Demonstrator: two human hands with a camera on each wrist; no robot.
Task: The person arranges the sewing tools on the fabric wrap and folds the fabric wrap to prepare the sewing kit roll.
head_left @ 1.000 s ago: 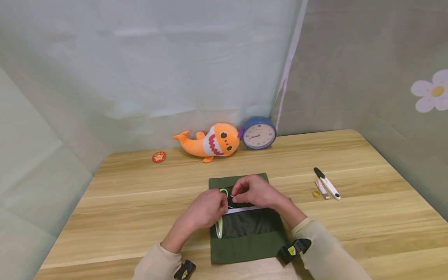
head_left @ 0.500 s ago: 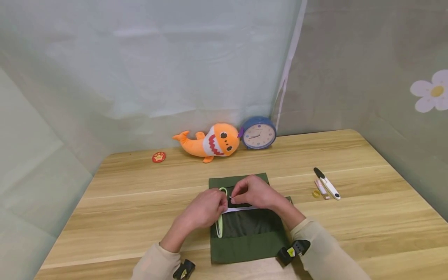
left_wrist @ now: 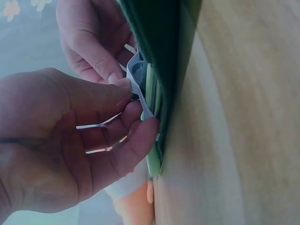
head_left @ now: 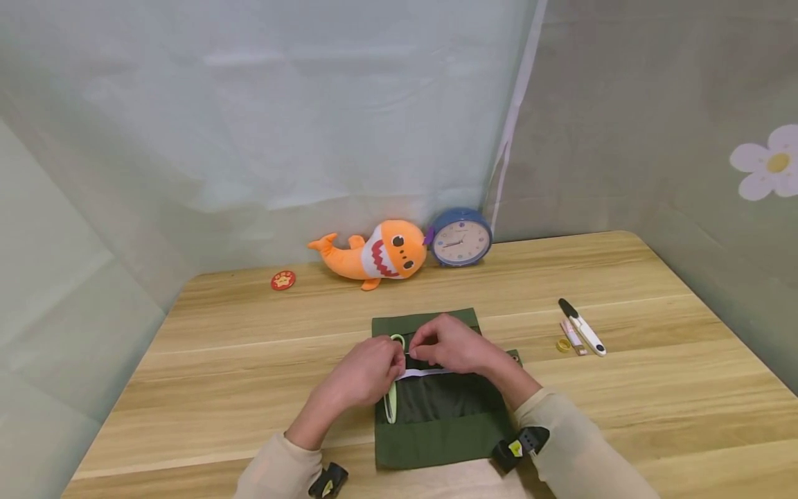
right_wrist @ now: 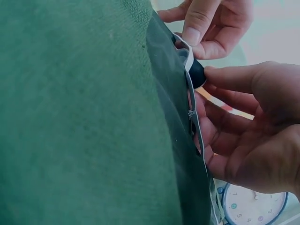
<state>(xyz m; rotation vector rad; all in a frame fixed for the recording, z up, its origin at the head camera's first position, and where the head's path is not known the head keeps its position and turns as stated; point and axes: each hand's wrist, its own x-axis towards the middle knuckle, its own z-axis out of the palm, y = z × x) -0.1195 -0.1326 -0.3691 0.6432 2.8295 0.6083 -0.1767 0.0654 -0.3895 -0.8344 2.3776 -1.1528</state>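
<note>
A dark green fabric pouch [head_left: 436,443] lies unfolded on the table, crossed by a white elastic band [head_left: 427,372]. My left hand [head_left: 370,371] pinches this band and draws it away from the cloth, as the left wrist view shows. Beside those fingers, a light-green tool [head_left: 391,403] with a looped end is tucked under the band. My right hand [head_left: 450,343] is just to the right, at the band's upper edge. In the right wrist view its thumb and a finger pinch a small dark rounded item [right_wrist: 198,73] against the band; its kind is unclear.
To the right lie black-and-white thread snips [head_left: 582,328], a small pale pink strip [head_left: 573,337] and a yellow ring-like item [head_left: 564,345]. An orange plush shark [head_left: 374,256], a blue clock [head_left: 461,238] and a red round badge [head_left: 283,280] are along the back.
My right hand has shifted slightly left and down toward my left fingers; the thin white bit at its fingertips shows less. The left hand keeps its place on the band.
</note>
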